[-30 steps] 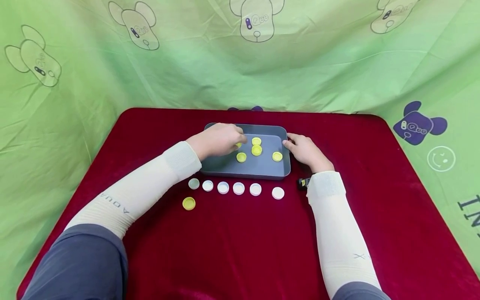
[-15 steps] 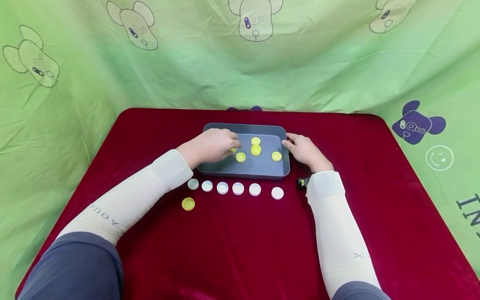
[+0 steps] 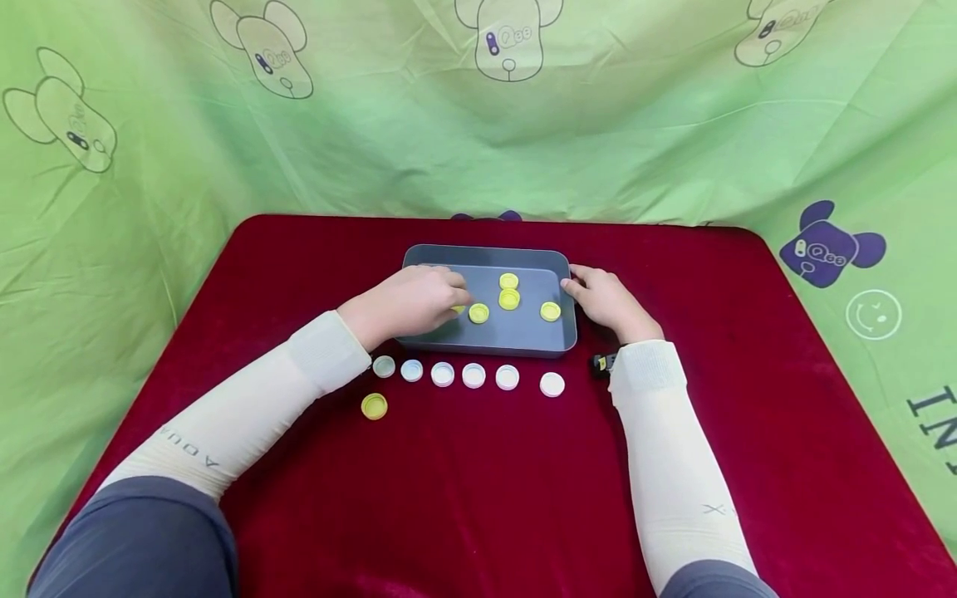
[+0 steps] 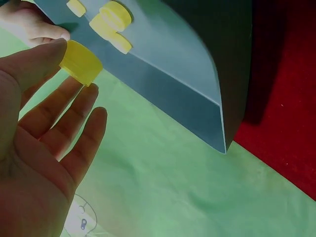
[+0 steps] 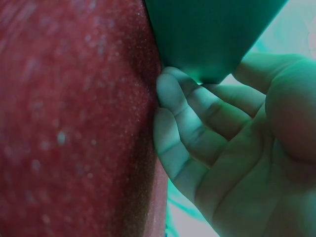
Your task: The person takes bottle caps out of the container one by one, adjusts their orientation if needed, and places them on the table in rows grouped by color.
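My left hand is over the left part of a grey rectangular tray. Between thumb and fingertips it pinches a yellow bottle cap, seen side-on in the left wrist view, while its other fingers spread loosely. Several more yellow caps lie on the tray's floor, two of them overlapping. At the tray's right end, my right hand grips the wall, thumb at the rim and fingers along the outside. The right wrist view shows those curled fingers low against the tray's corner, close to the red cloth.
In front of the tray runs a row of white caps, with a pale greenish cap at its left end. One yellow cap lies nearer on the red tablecloth. Green printed fabric hangs behind the table.
My left hand has moved left and toward me across the tray, carrying the yellow bottle cap. My right hand stays on the tray's right end.
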`<state>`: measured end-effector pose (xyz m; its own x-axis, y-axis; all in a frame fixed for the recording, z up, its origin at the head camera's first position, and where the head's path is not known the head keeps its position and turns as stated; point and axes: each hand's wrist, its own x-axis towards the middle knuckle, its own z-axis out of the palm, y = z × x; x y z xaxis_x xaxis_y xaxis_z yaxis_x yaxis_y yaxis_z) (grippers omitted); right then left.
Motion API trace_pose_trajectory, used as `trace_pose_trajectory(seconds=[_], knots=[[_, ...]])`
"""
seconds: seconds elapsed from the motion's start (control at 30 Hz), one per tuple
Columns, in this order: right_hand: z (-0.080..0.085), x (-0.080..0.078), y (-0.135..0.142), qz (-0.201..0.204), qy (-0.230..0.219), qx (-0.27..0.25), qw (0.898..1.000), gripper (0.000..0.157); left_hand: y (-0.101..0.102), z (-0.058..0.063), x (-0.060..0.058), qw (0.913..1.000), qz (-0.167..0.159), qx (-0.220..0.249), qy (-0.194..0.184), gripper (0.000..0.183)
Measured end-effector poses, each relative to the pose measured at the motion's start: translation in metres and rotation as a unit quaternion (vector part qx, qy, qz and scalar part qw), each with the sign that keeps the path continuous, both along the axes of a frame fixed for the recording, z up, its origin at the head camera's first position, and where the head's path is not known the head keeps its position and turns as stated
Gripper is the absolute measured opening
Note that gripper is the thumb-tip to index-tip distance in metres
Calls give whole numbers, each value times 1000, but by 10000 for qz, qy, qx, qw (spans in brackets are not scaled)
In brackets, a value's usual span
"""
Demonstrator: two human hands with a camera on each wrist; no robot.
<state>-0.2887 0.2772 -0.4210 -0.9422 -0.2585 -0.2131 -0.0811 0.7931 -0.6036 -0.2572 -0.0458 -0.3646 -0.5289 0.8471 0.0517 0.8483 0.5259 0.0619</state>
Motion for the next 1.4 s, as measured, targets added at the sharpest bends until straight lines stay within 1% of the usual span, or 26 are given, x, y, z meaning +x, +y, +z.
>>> trace_pose_trajectory(seconds=[0.23,0.43,0.57,0.73,0.97,1.17,1.4], knots=[[0,1,-1,-21,1,-14,10000,54,-5,-4,4,9997,-107,108,210,18],[0,-1,-1,16,-9,53,10000,55,-7,-4,6,9994,-122,228,243,22],[0,-1,-1,34,-23,65,10000,56,-7,-3,10,9989,-179,304,299,21],[-1,-1,0,14,-3,29,10000,55,-8,-3,15,9982,-244,372,408,18],[1,0,-1,-8,3,20,10000,55,-13,-3,24,9980,-244,370,447,21],[0,0,0,-31,-26,27,10000,55,-16,-2,31,9971,-244,479,547,20],[1,0,-2,-21,-65,-22,10000,55,-22,0,41,9964,-248,545,604,18]])
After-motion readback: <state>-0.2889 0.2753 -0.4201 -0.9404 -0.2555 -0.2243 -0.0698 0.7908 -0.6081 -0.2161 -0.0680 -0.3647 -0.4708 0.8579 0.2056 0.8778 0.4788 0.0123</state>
